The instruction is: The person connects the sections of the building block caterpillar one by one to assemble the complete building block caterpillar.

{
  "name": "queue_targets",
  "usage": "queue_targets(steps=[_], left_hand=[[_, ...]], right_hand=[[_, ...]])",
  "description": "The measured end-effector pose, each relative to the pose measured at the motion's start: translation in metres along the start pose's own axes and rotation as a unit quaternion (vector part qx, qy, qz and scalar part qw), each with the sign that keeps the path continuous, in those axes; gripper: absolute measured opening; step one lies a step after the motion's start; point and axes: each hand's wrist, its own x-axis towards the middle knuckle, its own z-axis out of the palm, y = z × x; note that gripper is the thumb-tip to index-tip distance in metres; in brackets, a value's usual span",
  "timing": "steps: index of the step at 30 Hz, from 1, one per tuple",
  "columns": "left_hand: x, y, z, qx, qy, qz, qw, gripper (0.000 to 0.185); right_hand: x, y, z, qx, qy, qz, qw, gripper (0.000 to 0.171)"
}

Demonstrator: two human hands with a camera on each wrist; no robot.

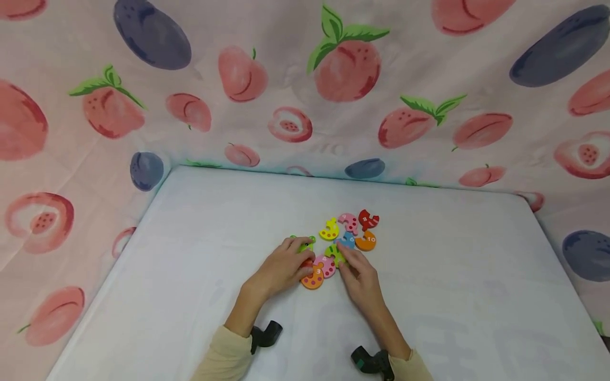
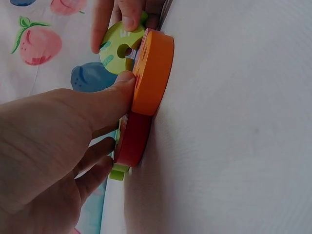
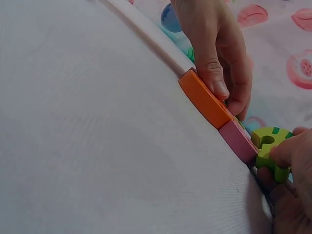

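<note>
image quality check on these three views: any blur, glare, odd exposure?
Head view: even, soft light, no glare, faint shadows under the hands; numbers on the small coloured wooden puzzle pieces barely legible. Left wrist view: left hand close and soft, orange round piece sharper. Right wrist view: white tabletop flat, slightly dim.
</note>
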Motion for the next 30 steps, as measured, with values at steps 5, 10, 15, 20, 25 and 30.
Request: queue_targets(steps=[5,10,15,20,25,30], left_hand=[[0.0008,0.0,-0.0014,0.001,0.004,0.001,1.0,0.028],[0.0007,-0.0002,-0.0005,0.0,-0.003,-0.001,1.0,0.028],[0.0005,0.0001,0.0012,0.002,-0.006,0.003,1.0,0.028],[-0.0002,0.0002,0.0018,0.005,-0.005,0.008,0.9999,0.028],[-0.0009,0.0001,0.0015,0.003,-0.007,0.009,0.9999,0.028],[-0.0008,-0.0005,0.0015,0.008,-0.005,0.009,0.9999,0.028]], right_hand=[[0.0013,-0.0006,0.0002,0.003,0.001,-0.011,1.0,0.045],[0.0014,-0.0007,-0.0001,-0.001,-0.004,0.005,1.0,0.045],[0.0008,-0.0013,-0.0008,-0.02,-0.015,0.03,0.999,0.046],[0.0003,-0.0036,-0.0021,-0.045,-0.019,0.033,0.998,0.047],[0.0003,-0.0054,-0.0011,-0.081,-0.018,0.035,0.996,0.048],[0.0011,-0.0041,0.0005,-0.098,-0.013,0.03,0.995,0.047]])
